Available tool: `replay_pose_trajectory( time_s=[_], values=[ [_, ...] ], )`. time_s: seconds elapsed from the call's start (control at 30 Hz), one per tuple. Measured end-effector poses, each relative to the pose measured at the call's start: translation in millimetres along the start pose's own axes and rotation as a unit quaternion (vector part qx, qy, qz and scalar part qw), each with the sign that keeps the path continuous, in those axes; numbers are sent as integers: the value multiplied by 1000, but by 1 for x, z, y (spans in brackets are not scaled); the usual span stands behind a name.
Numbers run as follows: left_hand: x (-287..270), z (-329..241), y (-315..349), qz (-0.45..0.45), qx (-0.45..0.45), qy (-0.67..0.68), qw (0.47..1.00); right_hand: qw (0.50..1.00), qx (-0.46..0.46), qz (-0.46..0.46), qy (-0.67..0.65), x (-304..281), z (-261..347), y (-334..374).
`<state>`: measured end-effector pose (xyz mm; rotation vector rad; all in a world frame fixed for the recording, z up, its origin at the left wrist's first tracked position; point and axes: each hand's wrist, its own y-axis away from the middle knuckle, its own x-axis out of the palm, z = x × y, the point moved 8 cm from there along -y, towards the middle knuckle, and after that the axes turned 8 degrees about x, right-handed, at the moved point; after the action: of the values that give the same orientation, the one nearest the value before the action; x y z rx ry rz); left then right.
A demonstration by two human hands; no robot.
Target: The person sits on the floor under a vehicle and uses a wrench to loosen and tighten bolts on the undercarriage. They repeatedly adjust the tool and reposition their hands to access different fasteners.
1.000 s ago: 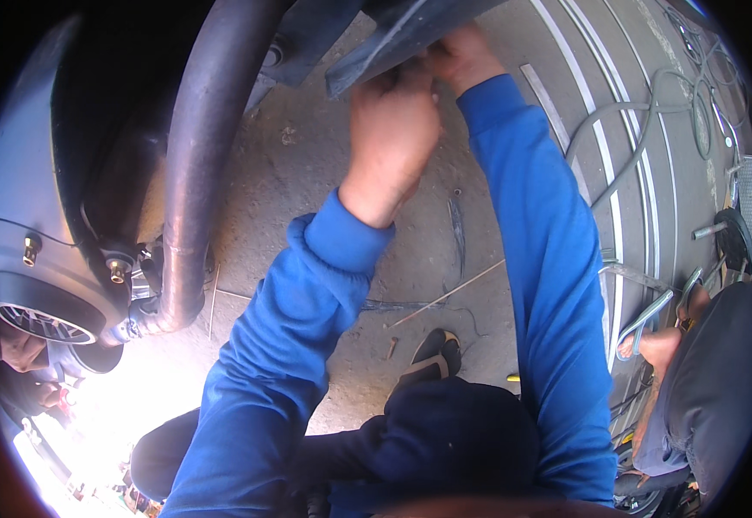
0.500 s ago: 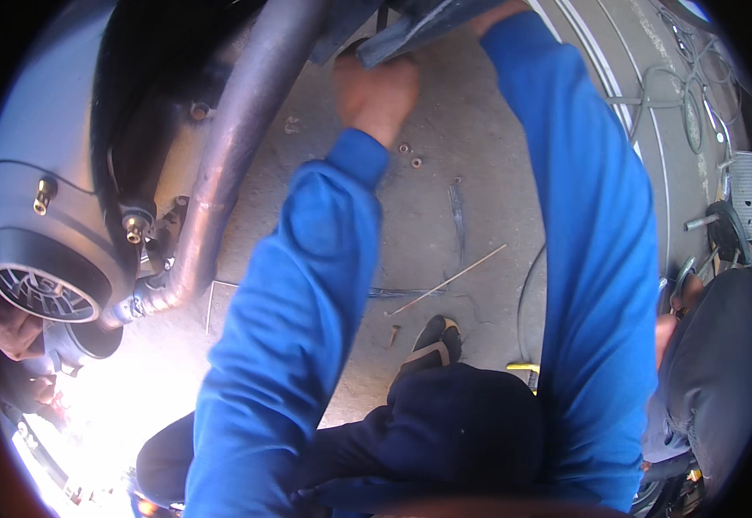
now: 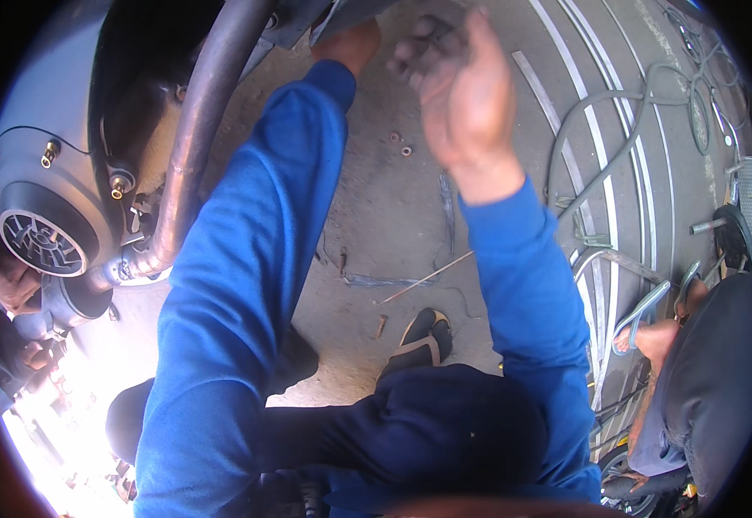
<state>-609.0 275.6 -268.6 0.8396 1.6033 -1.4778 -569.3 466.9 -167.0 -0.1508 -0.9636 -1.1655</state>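
Note:
My left hand [image 3: 352, 45] reaches up to the edge of a dark, flat metal piece [image 3: 363, 12] at the top of the view. Its fingers are hidden there, so their grip cannot be made out. My right hand [image 3: 469, 104] is raised to the right of it, palm partly turned up, the thumb held apart and the fingers loosely bent. Its fingertips look dark and are smeared by motion; nothing clearly held shows in it. A bronze-tinted exhaust pipe [image 3: 188, 142] runs down to the left of my left forearm.
Left stands a motorcycle's round vented cover [image 3: 44, 240]. White glare fills the lower left beside another person's hand [image 3: 35, 354]. Small nuts [image 3: 406, 150], a thin rod [image 3: 423, 278] and a bolt [image 3: 381, 325] lie on the floor. Metal strips [image 3: 596, 129], a grey cable [image 3: 605, 177] and a sandalled foot [image 3: 657, 338] are right.
My right hand has come away from the dark metal piece into plain sight. My left hand has moved up and slightly left, and the view has shifted, uncovering the strips and the other person's feet.

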Motion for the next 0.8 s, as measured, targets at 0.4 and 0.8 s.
replay_pose_trajectory(
  time_s=[0.4,0.8],
  values=[
    [-1,-1,5,12,-143,389,910,976,-45,91,191,13,-9,8],
    [-93,20,86,-78,-388,501,770,950,-65,187,241,8,-82,-52]
  ],
)
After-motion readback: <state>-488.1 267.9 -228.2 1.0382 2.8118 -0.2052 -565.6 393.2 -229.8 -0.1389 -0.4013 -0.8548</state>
